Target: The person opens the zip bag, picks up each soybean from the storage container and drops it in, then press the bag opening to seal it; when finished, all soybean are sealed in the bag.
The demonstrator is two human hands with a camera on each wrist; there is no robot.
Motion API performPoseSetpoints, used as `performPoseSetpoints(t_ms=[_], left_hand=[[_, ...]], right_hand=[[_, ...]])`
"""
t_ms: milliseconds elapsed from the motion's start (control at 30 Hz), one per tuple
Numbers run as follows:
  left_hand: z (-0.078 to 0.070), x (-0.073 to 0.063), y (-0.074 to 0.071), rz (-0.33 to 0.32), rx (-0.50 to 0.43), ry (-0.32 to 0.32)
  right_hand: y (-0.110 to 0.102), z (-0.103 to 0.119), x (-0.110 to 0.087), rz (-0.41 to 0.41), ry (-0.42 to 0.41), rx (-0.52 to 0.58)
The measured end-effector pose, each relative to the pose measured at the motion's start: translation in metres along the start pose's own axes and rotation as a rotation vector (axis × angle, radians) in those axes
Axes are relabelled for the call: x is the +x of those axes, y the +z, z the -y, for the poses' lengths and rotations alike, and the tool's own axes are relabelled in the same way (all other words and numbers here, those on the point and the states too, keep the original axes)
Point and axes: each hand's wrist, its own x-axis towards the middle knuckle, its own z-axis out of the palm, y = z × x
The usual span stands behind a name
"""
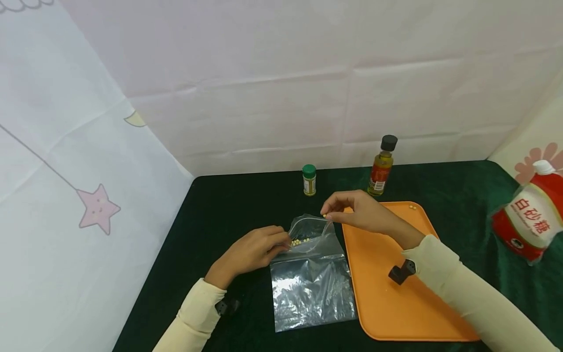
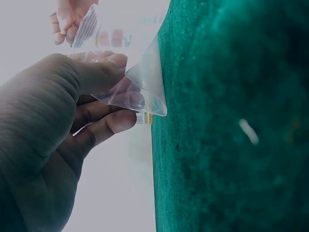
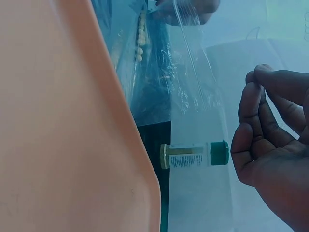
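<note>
A clear zip-top plastic bag [image 1: 313,293] lies on the dark green cloth, its mouth held up and agape. My left hand [image 1: 255,250] pinches the left edge of that mouth between thumb and fingers, as the left wrist view shows of the film [image 2: 113,94]. Inside sit several small pale yellow balls [image 1: 301,242], also seen through the plastic in the right wrist view [image 3: 141,38]. Over the bag's right rim, my right hand [image 1: 358,212] pinches one small yellow ball [image 1: 324,215] between thumb and fingertips.
An orange tray [image 1: 387,293] lies right of the bag, with a few yellow balls [image 1: 412,207] in its far corner. Behind stand a green-lidded jar [image 1: 309,182] and a black-capped oil bottle [image 1: 380,168]. A red and white sugar bag [image 1: 530,215] is at far right.
</note>
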Motion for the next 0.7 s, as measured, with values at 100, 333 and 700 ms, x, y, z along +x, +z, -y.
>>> performPoseSetpoints(t_ms=[100,333,700], left_hand=[[0.0,0.001,0.0,-0.002,0.001,0.004],[0.001,0.002,0.0,0.001,-0.007,0.006],[0.003,0.0,0.002,-0.004,-0.015,0.0]], right_hand=[[0.005,0.001,0.003,0.002,0.005,-0.019],[-0.001,0.005,-0.003,-0.068,0.046,-0.074],[-0.064,-0.008,-0.046,-0.15,0.139,-0.691]])
